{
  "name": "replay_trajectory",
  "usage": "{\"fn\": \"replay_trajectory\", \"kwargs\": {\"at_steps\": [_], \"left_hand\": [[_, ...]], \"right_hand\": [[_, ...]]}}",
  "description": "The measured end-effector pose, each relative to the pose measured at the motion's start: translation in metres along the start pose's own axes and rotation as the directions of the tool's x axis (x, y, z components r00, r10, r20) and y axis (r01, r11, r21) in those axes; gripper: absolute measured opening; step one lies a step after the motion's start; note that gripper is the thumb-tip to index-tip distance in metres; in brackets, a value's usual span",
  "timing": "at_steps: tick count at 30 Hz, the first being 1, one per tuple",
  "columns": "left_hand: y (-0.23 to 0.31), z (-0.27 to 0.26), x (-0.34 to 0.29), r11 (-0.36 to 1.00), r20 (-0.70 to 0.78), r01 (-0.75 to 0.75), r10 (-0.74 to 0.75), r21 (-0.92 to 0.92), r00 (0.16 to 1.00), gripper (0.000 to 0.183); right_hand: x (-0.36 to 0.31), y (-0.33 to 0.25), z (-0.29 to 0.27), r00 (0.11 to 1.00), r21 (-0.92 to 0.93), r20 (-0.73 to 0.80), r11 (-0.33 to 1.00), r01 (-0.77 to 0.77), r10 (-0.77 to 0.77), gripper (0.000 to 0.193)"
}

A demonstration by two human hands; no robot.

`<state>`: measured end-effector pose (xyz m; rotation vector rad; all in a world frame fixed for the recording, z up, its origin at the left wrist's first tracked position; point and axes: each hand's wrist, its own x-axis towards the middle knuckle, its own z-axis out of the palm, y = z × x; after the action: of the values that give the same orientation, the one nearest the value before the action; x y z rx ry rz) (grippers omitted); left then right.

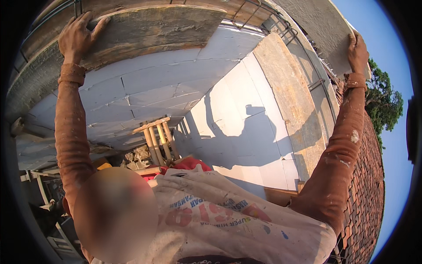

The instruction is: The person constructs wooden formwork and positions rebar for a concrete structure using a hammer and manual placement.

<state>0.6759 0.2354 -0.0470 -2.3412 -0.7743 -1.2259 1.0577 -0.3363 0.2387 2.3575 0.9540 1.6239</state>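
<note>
Paint-flecked pale shirt (pixel 281 222); left hand (pixel 79 37) part-curled, clasping weathered plank (pixel 162 28); right hand (pixel 358 53) gripping rough grey board (pixel 316 28) edge.

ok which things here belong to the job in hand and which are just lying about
Seemingly in the job:
- weathered wooden board, left grip at its upper edge
- rough grey slab, right grip at its edge
- second wooden board against the white block wall

Seemingly just around:
- pole-legged wooden frame
- red material
</note>
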Motion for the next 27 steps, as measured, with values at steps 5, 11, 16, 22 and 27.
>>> {"fn": "replay_trajectory", "kwargs": {"at_steps": [5,11,16,22,27], "left_hand": [[0.0,0.003,0.0,1.0,-0.119,-0.024,0.022,-0.011,0.993,0.058],[0.0,-0.004,0.001,1.0,0.021,0.009,-0.009,-0.026,1.0,0.057],[0.006,-0.011,0.005,1.0,0.034,0.012,-0.012,-0.019,0.999,0.052],[0.008,-0.014,0.005,1.0,-0.003,0.012,-0.012,-0.017,1.0,0.055],[0.009,-0.012,0.006,0.999,-0.041,-0.017,0.015,-0.046,0.999,0.054]], "right_hand": [[-0.004,-0.017,0.017,0.999,0.464,0.046,0.886,-0.027,0.006,0.034],[0.002,-0.052,0.074,0.994,0.749,0.014,0.659,0.062,-0.11,0.036],[0.005,-0.083,0.12,0.991,0.838,-0.006,0.54,0.078,-0.133,0.037],[0.02,-0.098,0.154,0.977,0.839,0.014,0.534,0.104,-0.211,0.037],[0.018,-0.111,0.178,0.995,0.651,0.021,0.757,0.06,-0.096,0.042]]}}
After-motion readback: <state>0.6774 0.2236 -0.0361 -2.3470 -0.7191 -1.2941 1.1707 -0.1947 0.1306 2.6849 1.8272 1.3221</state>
